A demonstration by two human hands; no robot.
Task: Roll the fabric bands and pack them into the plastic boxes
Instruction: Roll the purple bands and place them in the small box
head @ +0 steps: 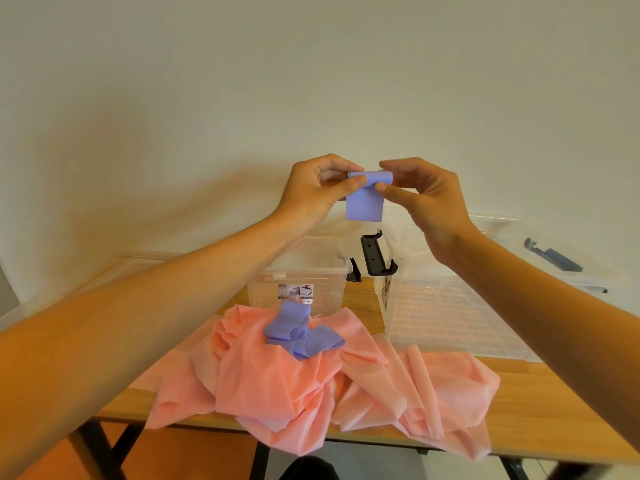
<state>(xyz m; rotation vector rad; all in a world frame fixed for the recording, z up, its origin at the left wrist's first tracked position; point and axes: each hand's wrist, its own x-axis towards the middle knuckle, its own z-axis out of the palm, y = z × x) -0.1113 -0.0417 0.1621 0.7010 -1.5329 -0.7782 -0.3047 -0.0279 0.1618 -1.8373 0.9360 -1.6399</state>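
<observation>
**Purple Band Held Above Table**

A wooden table (pixel 540 403) stands against a plain wall (pixel 311 81). At frame centre, your left hand (pixel 311 192) and right hand (pixel 427 202) each pinch the purple band (pixel 365 202) between thumb and curled fingers. Its top edge appears rolled. Below, a second purple band (pixel 301 336) lies on pink fabric (pixel 277 389), in front of the left plastic box (pixel 298 271) and right plastic box (pixel 450 310).

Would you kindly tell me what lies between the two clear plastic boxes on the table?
In the head view, the gap between the left box and right box holds their black latches above bare wooden table.
</observation>
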